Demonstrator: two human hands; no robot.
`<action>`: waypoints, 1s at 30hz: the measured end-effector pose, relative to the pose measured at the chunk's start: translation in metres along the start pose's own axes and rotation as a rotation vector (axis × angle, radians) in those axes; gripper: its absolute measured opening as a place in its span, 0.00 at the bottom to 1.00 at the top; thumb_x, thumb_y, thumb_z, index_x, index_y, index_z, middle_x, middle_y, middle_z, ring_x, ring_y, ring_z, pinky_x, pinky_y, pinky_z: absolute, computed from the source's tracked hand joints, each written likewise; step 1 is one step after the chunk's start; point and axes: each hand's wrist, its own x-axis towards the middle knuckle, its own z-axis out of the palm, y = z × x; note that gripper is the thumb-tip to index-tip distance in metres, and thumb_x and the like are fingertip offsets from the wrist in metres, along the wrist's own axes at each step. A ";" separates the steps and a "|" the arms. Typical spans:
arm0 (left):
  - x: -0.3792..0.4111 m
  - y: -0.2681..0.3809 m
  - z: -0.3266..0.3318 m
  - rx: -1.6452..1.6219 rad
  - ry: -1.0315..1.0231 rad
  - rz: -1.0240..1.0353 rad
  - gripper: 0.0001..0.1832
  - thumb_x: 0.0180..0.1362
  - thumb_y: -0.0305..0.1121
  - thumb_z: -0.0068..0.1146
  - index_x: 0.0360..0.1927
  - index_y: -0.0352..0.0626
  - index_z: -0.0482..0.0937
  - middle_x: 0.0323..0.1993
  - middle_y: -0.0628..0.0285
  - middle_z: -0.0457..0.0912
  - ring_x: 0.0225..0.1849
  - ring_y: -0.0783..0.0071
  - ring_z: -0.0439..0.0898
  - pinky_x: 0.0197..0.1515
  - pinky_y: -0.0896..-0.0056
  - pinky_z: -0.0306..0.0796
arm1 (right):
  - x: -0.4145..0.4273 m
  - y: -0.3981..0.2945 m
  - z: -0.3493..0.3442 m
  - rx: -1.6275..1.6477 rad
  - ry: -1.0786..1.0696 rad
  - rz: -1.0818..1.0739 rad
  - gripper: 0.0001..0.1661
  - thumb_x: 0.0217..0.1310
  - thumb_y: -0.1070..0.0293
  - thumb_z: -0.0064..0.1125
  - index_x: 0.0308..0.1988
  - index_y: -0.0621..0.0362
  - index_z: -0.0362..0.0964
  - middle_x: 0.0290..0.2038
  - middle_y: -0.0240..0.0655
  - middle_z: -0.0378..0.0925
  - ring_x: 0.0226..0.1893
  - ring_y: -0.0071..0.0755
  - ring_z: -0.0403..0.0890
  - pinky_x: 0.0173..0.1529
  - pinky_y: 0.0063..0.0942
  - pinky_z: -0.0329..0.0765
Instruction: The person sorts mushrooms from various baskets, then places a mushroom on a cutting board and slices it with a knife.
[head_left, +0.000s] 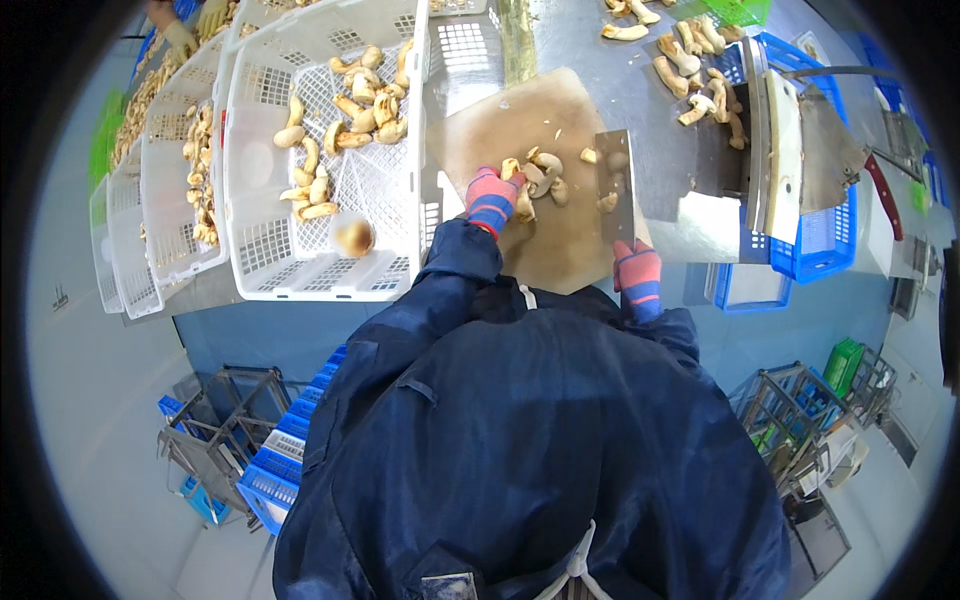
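My left hand (493, 196), in a pink and blue striped glove, has its fingers curled around a pale mushroom (524, 208) on a brown cutting board (555, 247). More whole and cut mushrooms (550, 162) lie just right of those fingers. My right hand (638, 271), gloved alike, grips a broad cleaver (615, 191) near the board's right edge. Its blade points away from me, and the handle is mostly hidden by the glove. A small cut piece (589, 155) rests left of the blade, and another piece (607, 202) shows against the blade's face.
Left of the board stands a white perforated crate (259, 247) holding mushrooms; one mushroom (354, 236) there is blurred. More crates (169, 255) follow further left. Mushrooms (679, 56) lie on the steel table (570, 45). At right are a blade-like metal fixture (784, 157) and blue basket (814, 266). Another person's gloved hand (180, 37) is far left.
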 end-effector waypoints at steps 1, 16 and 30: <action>0.008 -0.007 0.000 -0.049 -0.100 -0.007 0.29 0.41 0.52 0.59 0.37 0.35 0.72 0.31 0.49 0.77 0.34 0.57 0.76 0.39 0.66 0.68 | 0.004 0.005 0.000 -0.008 0.005 0.018 0.13 0.50 0.66 0.49 0.25 0.67 0.68 0.08 0.32 0.64 0.05 0.24 0.64 0.11 0.23 0.60; 0.012 0.075 0.032 -1.318 -0.902 -0.271 0.16 0.56 0.35 0.45 0.46 0.39 0.65 0.44 0.54 0.73 0.44 0.58 0.73 0.44 0.53 0.71 | 0.023 0.064 0.010 -0.424 0.256 -0.159 0.18 0.47 0.57 0.49 0.25 0.64 0.71 0.23 0.52 0.73 0.27 0.53 0.75 0.32 0.40 0.71; 0.067 0.104 0.010 -0.669 -0.187 0.060 0.24 0.49 0.45 0.51 0.47 0.43 0.68 0.39 0.61 0.73 0.39 0.71 0.71 0.39 0.72 0.65 | 0.018 0.050 0.010 -0.503 0.120 -0.199 0.21 0.48 0.56 0.47 0.41 0.54 0.70 0.29 0.47 0.75 0.31 0.52 0.75 0.37 0.41 0.72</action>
